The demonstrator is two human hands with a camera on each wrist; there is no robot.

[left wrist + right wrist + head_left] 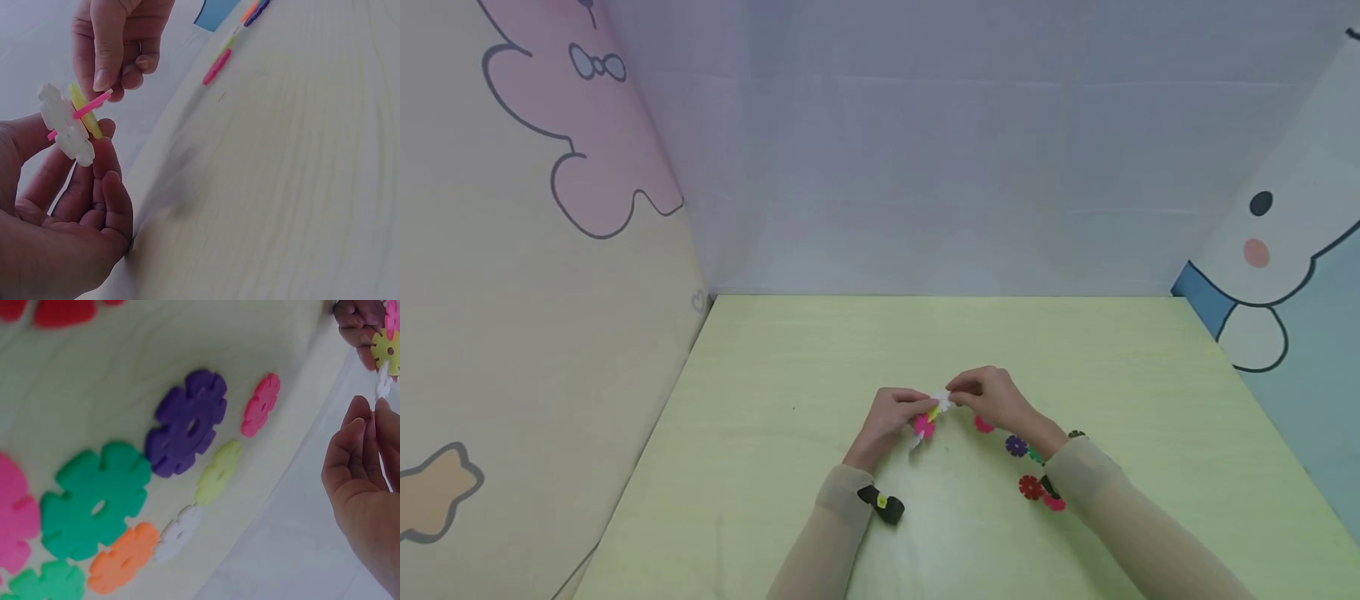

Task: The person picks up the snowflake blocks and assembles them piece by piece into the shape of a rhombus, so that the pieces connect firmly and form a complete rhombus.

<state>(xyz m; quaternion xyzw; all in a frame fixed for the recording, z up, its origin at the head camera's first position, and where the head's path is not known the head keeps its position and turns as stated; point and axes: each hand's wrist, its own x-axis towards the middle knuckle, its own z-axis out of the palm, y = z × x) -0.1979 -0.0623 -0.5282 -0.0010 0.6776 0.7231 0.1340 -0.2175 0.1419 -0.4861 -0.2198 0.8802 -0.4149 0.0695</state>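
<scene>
Thumb and fingers of my left hand (889, 421) pinch a small chain of notched flower-shaped plastic discs. In the head view the chain shows a white disc (943, 402) at the top, a yellow disc (933, 413), a pink disc (924, 427) and another white disc (916, 442) at the bottom. My right hand (996, 397) pinches the upper white disc by its edge, opposite the left fingertips. Seen from the left wrist, a white disc (62, 122), a pink disc (94, 105) and a yellow disc (87, 112) cross one another. My right fingertips partly hide the far end.
Loose discs lie flat on the table under my right forearm: a purple disc (172, 447), a dark green disc (72, 487), an orange disc (109, 572), a yellow disc (215, 478), a pink disc (256, 415) and a red disc (1031, 487). A curtain wall (887, 183) stands behind the table.
</scene>
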